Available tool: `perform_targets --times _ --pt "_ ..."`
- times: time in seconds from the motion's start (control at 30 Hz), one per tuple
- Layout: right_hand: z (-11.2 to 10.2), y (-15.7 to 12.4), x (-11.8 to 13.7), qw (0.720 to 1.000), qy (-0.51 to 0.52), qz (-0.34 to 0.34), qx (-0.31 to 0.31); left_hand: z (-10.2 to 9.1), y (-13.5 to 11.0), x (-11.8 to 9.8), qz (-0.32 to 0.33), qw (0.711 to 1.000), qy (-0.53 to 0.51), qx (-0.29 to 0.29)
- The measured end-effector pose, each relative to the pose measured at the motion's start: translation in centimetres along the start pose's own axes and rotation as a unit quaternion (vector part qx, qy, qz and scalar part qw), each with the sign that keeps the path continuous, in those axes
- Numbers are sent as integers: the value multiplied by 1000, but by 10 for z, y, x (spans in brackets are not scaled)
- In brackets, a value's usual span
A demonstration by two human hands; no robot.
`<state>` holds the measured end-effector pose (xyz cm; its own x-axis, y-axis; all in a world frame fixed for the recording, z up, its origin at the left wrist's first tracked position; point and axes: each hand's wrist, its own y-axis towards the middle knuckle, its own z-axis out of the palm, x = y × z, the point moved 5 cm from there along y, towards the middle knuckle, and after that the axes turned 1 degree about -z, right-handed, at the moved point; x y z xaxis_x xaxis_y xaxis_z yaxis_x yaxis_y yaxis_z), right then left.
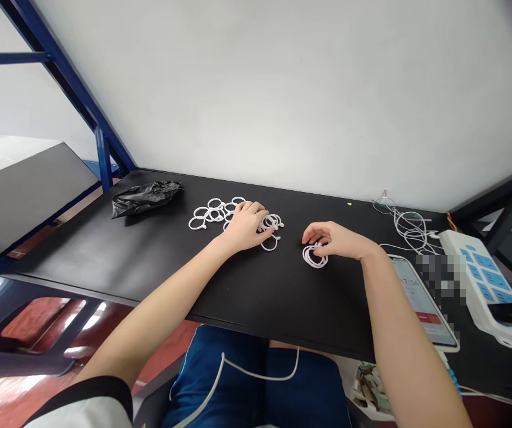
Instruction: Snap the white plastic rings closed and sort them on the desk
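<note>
Several loose white plastic rings (213,213) lie scattered on the black table (157,261). My left hand (247,226) rests palm down over the right part of that scatter, fingers curled onto a few rings. My right hand (333,239) lies a little to the right, fingers bent and pinched on a small stack of white rings (314,257) that sits on the table beneath its fingertips.
A crumpled black plastic bag (145,197) lies at the table's back left. White cables (410,229) tangle at the back right. A phone (423,300) and a white power strip (487,288) sit at the right. A blue metal frame (104,156) stands behind on the left.
</note>
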<state>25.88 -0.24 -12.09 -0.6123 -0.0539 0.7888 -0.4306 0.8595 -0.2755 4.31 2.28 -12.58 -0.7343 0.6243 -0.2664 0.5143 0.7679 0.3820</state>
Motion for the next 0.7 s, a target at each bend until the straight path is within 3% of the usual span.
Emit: perform_targets --times 0.17,0.3,0.53,0.7 --pt "-4 11 -8 992 12 -13 -126 -2 0 -2 5 1000 -2 -9" --pt "-11 13 -10 967 -24 -27 -253 -3 0 -1 5 1000 -4 -16" --pt "-21 11 -17 930 -4 -46 -364 -5 0 -2 3 1000 -5 -15" --pt "-29 5 -17 881 73 -81 -461 -8 0 -4 1 1000 -15 -16"
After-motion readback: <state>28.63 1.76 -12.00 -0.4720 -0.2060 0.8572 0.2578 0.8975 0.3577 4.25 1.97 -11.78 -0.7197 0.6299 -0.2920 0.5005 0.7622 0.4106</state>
